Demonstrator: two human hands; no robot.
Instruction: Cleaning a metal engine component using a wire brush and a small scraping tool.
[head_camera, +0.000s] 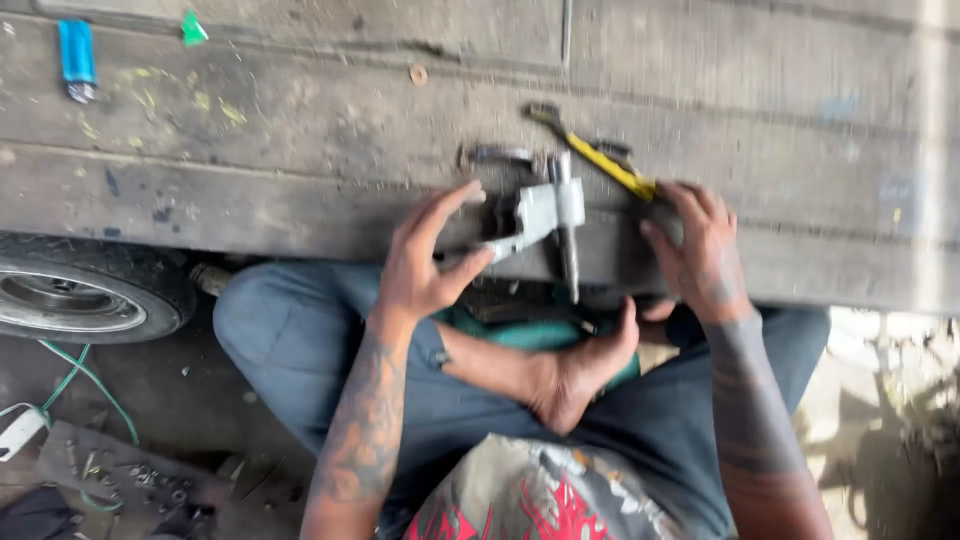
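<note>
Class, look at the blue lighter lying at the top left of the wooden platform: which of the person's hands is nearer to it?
Left. The left hand is right of the blue lighter and lower, by the grey metal part; the right hand is farther right.

Person's body only: both forearms bare, no sleeves in view, no gloves, no rings or watch seen. Left hand (425, 265): forearm below it carries dense dark tattoo work, patterned, running from wrist twd elbow. Right hand (700, 255): tattoo on back of hand, then broad dark bands around forearm below the wrist. Legs in blue-grey trousers, knees to either side of hands. One foot (585, 375) bare, between & below the two hands. Shirt (545, 495) nearest camera: grey w/ red & white print, blurred.
</note>
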